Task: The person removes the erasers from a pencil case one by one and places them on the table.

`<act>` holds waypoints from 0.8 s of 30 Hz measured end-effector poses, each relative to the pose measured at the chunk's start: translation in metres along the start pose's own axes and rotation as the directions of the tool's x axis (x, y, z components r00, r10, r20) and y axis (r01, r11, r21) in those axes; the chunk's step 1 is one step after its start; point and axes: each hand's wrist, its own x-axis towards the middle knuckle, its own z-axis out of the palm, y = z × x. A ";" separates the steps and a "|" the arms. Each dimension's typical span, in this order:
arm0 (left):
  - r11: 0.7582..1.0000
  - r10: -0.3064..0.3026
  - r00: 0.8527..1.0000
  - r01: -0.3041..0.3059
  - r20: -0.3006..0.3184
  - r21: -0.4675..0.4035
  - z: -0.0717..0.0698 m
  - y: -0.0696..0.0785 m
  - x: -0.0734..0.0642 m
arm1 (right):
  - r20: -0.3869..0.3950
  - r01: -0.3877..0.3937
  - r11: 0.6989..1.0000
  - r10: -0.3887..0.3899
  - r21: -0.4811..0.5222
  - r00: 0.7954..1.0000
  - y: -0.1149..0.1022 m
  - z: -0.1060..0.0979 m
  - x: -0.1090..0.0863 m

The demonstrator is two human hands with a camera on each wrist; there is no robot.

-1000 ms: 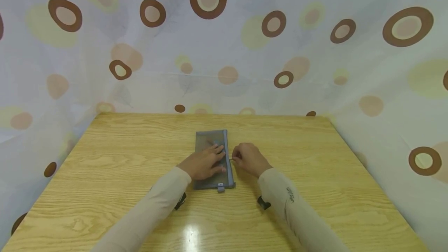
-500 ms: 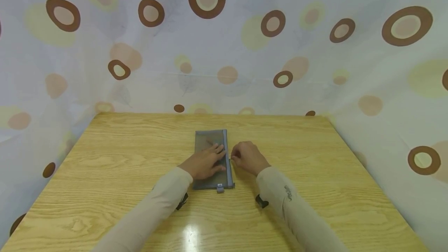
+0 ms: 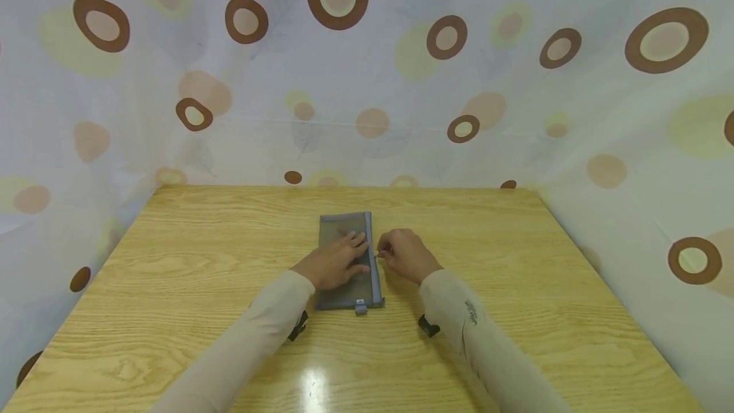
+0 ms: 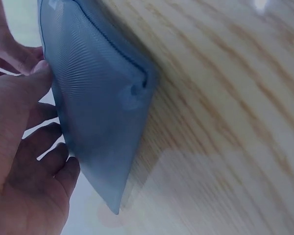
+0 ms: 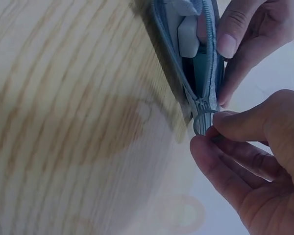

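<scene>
Grey mesh zip pouch (image 3: 358, 287) lying mid worktop (image 3: 487, 234). Left hand (image 3: 332, 264) from 8 o'clock, fingers spread on top; right hand (image 3: 408, 255), 3 o'clock, pinching pull ring (image 5: 195, 123). Zip (image 5: 210, 73) part-open; direction unclear, travel probably left.

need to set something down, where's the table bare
Bare: the table left of the pouch, right of the right grip, and between left sleeve and right sleeve. Crowded: the pouch, left grip on it, right grip pinching its zipper ring.
</scene>
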 end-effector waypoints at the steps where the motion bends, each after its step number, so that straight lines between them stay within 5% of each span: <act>1: 1.000 -0.003 1.000 0.003 0.003 0.002 0.000 0.000 0.001 | 0.003 0.004 1.000 -0.004 -0.004 1.000 0.000 -0.001 0.000; 15: 1.000 0.001 1.000 -0.001 -0.018 0.010 0.001 0.005 0.002 | -0.076 -0.074 0.997 0.073 -0.010 0.994 0.002 0.005 0.003; 24: 1.000 -0.018 1.000 0.018 -0.015 0.009 -0.003 0.004 0.001 | -0.018 -0.034 0.999 0.034 0.000 0.999 0.001 0.001 0.003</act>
